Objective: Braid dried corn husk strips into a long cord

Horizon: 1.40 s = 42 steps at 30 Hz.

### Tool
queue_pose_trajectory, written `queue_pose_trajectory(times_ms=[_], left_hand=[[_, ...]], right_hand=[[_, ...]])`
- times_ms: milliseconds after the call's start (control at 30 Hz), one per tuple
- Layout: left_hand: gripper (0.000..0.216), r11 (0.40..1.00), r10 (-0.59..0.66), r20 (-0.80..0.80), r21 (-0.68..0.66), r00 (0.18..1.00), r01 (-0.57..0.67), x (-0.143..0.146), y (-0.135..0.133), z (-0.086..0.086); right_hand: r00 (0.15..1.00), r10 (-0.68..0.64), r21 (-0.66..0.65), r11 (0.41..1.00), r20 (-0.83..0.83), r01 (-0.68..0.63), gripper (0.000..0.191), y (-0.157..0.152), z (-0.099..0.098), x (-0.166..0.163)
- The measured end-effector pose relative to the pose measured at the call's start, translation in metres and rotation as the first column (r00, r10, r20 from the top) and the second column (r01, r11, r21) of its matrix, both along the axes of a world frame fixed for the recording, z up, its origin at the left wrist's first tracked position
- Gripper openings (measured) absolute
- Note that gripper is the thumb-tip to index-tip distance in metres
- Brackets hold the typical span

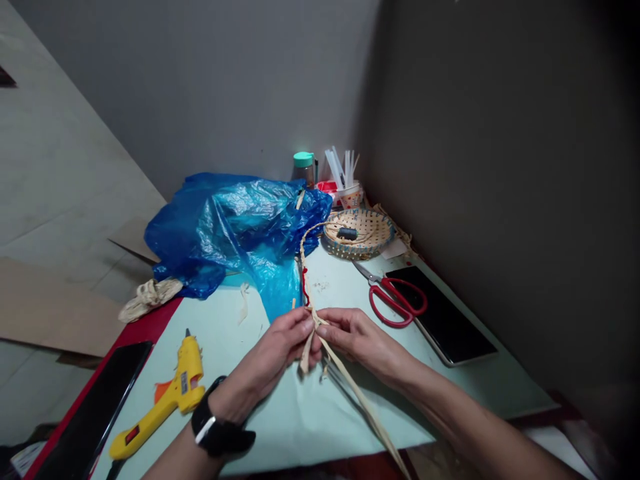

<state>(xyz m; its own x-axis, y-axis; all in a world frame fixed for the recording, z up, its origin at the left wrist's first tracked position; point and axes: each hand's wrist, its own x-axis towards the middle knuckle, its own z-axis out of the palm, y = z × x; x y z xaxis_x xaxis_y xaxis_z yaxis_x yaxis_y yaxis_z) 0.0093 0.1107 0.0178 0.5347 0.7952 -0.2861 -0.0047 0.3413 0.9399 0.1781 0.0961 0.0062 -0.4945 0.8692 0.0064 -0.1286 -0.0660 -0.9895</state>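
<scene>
1. The woven basket [350, 251] holds a dark spool of thread [347, 233].
2. From the basket's left rim, a pale braid [303, 252] with red thread [305, 288] along it curves down to both hands, in front of the basket.
3. The left hand [280, 341] pinches the braid between thumb and fingers.
4. The right hand [361, 339] has thumb and forefinger closed on it too, just beside the left; its tucked fingers are hidden, so I can't tell how they sit. A long pale strip [370, 412] trails away from the basket.
5. Scissors [397, 301] lie in front of the basket, overlapping a phone [457, 323].
6. Left of the basket is a blue bag [235, 217]; farther forward and left, a yellow glue gun [170, 395].
</scene>
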Motion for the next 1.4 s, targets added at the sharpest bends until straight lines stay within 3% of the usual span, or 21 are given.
queue_pose_trajectory(times_ms=[67, 167, 233, 300, 400, 467, 633, 700, 767, 900, 933, 1000, 1033, 1100, 1233, 1333, 1400], left_hand=[[0.017, 0.996, -0.045, 0.076, -0.072, 0.996, 0.051, 0.004, 0.002, -0.01], [0.019, 0.998, -0.037, 0.003, -0.042, 0.999, 0.037, 0.006, 0.001, -0.015], [0.018, 1.0, 0.001, -0.079, -0.008, 0.997, -0.002, 0.006, -0.001, -0.014], [0.018, 0.998, 0.06, -0.16, 0.029, 0.985, -0.056, 0.005, -0.003, -0.013], [0.028, 0.986, 0.144, -0.224, 0.11, 0.964, -0.122, 0.006, -0.007, -0.016], [0.027, 0.979, 0.19, -0.186, 0.109, 0.964, -0.172, 0.007, -0.01, -0.018], [0.029, 0.98, 0.193, -0.006, -0.054, 0.981, -0.193, 0.004, -0.017, -0.018], [0.029, 0.98, 0.188, 0.033, -0.079, 0.982, -0.185, 0.002, -0.019, -0.016], [0.028, 0.977, 0.201, 0.054, -0.082, 0.978, -0.196, 0.0, -0.019, -0.015], [0.03, 0.978, 0.189, 0.151, -0.116, 0.97, -0.173, 0.0, -0.017, -0.014], [0.032, 0.979, 0.181, 0.165, -0.126, 0.969, -0.161, 0.001, -0.017, -0.013], [0.038, 0.979, 0.174, 0.16, -0.136, 0.972, -0.153, 0.003, -0.017, -0.013], [0.042, 0.978, 0.181, 0.147, -0.133, 0.972, -0.162, 0.004, -0.017, -0.012], [0.05, 0.978, 0.189, 0.122, -0.111, 0.974, -0.176, 0.005, -0.017, -0.014], [0.061, 0.991, 0.133, 0.049, -0.037, 0.99, -0.132, 0.002, -0.016, -0.022], [0.048, 0.99, 0.122, -0.124, 0.082, 0.985, -0.112, -0.002, -0.018, -0.021], [0.033, 0.97, 0.158, -0.299, 0.224, 0.941, -0.092, -0.006, -0.02, -0.013]], right_hand=[[0.997, -0.004, 0.07, 0.998, 0.077, -0.001, 0.03, 0.001, -0.002, 0.002], [0.942, -0.063, 0.226, 0.974, 0.33, -0.014, 0.027, 0.0, 0.0, 0.007], [0.818, -0.174, 0.329, 0.944, 0.549, -0.019, 0.029, -0.003, 0.007, 0.011], [0.634, -0.3, 0.407, 0.913, 0.713, -0.026, 0.031, -0.01, 0.015, 0.012], [0.456, -0.424, 0.514, 0.853, 0.783, -0.09, 0.024, -0.024, 0.02, 0.005], [0.422, -0.518, 0.626, 0.762, 0.744, -0.167, 0.014, -0.035, 0.013, -0.006], [0.376, -0.73, 0.817, 0.463, 0.571, -0.343, 0.024, -0.054, -0.017, -0.033], [0.398, -0.732, 0.828, 0.431, 0.553, -0.358, 0.018, -0.056, -0.017, -0.034], [0.457, -0.677, 0.814, 0.518, 0.577, -0.261, 0.008, -0.055, -0.007, -0.027], [0.658, -0.515, 0.594, 0.795, 0.549, 0.126, 0.02, -0.036, 0.017, -0.007], [0.729, -0.444, 0.494, 0.853, 0.521, 0.166, 0.024, -0.029, 0.019, -0.004], [0.876, -0.208, 0.254, 0.962, 0.435, 0.103, 0.027, -0.015, 0.015, -0.002], [0.913, -0.135, 0.165, 0.983, 0.385, 0.076, 0.028, -0.008, 0.01, -0.003], [0.924, -0.123, 0.092, 0.991, 0.362, 0.096, 0.03, 0.001, 0.0, -0.007], [0.876, -0.178, 0.145, 0.981, 0.448, 0.126, 0.02, 0.01, -0.011, -0.011], [0.895, -0.101, 0.147, 0.988, 0.435, 0.04, 0.024, 0.012, -0.013, -0.008], [0.903, -0.11, 0.147, 0.988, 0.415, 0.053, 0.026, 0.011, -0.015, -0.006]])
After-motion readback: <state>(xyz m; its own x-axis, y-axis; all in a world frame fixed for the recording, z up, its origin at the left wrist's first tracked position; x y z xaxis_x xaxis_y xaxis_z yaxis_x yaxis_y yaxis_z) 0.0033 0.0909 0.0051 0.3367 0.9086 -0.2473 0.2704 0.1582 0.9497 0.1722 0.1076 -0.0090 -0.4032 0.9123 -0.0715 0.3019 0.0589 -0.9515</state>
